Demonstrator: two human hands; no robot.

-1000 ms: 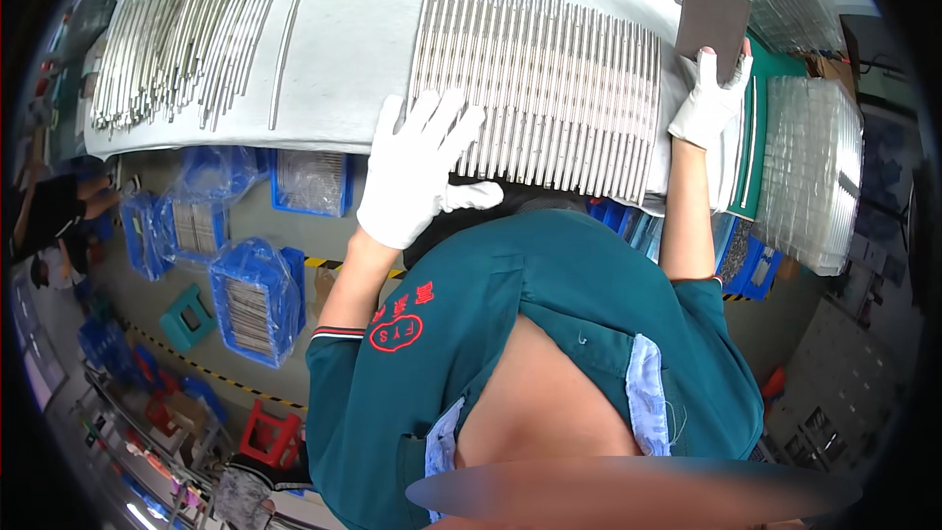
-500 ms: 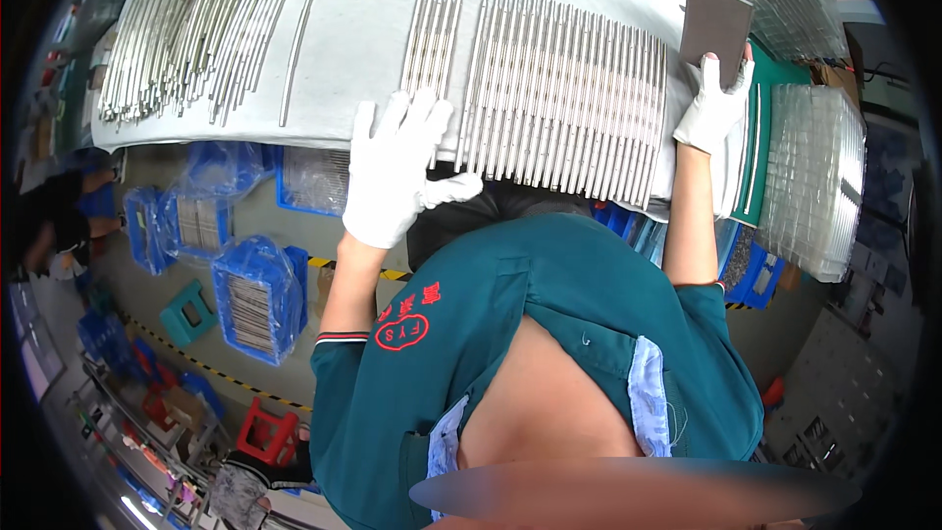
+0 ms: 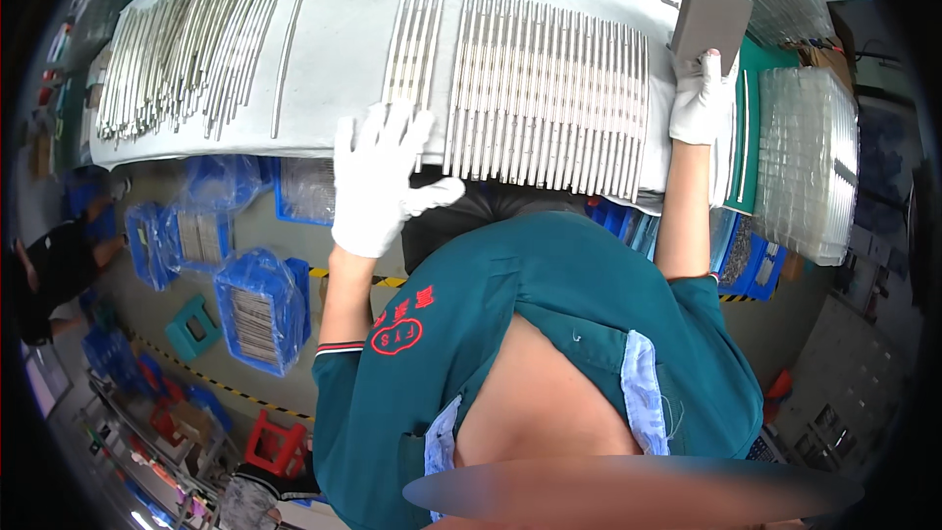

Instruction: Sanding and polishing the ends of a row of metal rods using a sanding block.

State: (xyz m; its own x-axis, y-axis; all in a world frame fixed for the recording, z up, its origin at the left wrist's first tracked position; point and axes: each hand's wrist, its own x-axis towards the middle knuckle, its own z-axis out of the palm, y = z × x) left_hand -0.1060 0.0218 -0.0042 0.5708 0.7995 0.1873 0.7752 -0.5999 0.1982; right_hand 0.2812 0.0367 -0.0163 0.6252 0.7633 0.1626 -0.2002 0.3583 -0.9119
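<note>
My left hand point(image 3: 381, 182), in a white glove, is spread open at the front edge of the table. Its fingertips are at the near ends of a small group of metal rods point(image 3: 416, 44); whether they touch cannot be made out. To the right of that group, a wide row of slim silver rods point(image 3: 549, 88) lies side by side. Past the row's right end, my gloved right hand point(image 3: 699, 103) is closed on the near end of a grey-brown rectangular block point(image 3: 711, 20), held tilted, thumb on its face.
A loose pile of rods point(image 3: 186, 49) and a single rod point(image 3: 288, 59) lie on the left of the white-covered table point(image 3: 339, 69). Clear plastic trays point(image 3: 810, 162) are stacked at the right. Blue crates point(image 3: 260, 309) stand on the floor; another person point(image 3: 59, 270) is at far left.
The block has tilted in my right hand and now shows its thickness. My left hand has shifted slightly left and down, still spread. The rods have shifted slightly left in the picture.
</note>
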